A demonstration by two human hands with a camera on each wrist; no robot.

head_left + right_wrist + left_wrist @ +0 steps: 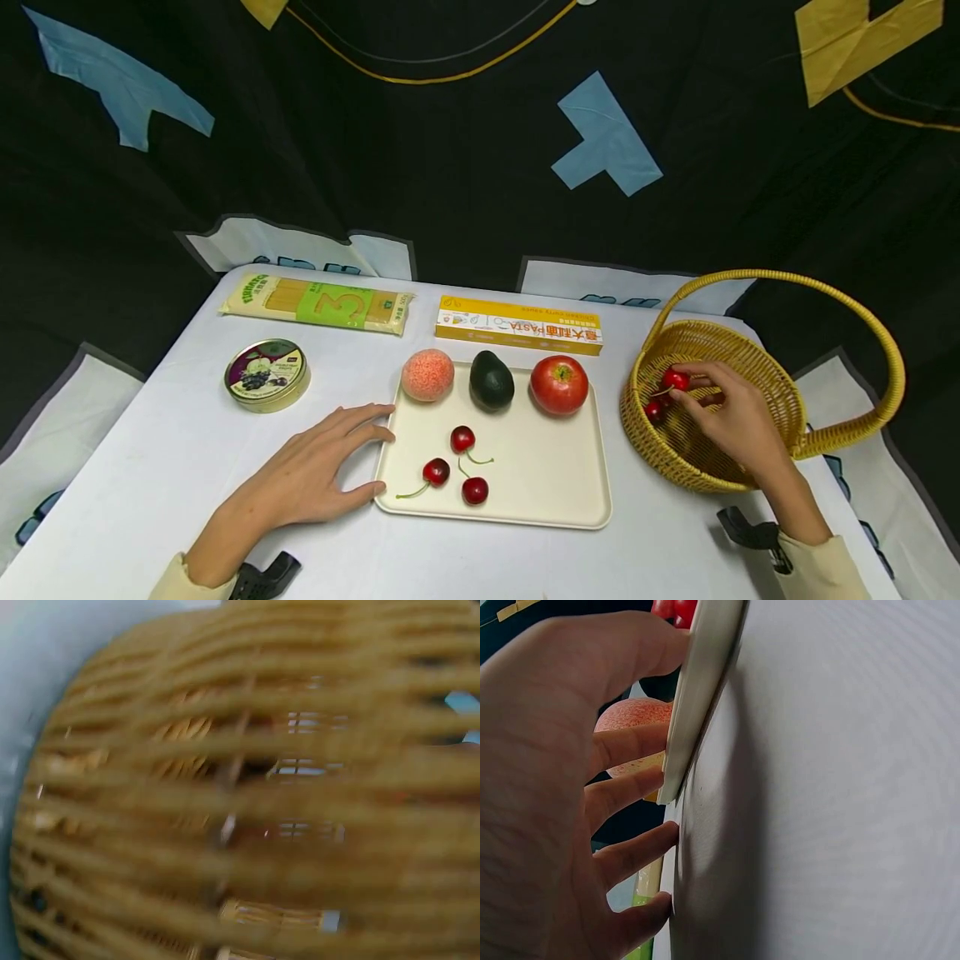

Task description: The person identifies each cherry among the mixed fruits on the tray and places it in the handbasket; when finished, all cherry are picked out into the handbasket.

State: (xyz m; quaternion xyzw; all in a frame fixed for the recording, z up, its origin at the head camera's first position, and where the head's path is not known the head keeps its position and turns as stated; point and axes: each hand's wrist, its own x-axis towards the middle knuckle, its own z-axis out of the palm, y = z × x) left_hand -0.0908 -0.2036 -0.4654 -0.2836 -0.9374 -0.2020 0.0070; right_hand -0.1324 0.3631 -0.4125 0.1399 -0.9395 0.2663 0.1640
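Head view shows my right hand [738,417] pinching one cherry [677,380] inside the wicker basket [656,454], right of the cream tray [551,492], which my left hand [315,475], fingers extended, touches.

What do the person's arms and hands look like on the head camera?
The left hand and right hand are ungloved. The left sleeve and right sleeve are plain cream. Each wrist wears a black, angular device. I see no cables or markings on them.
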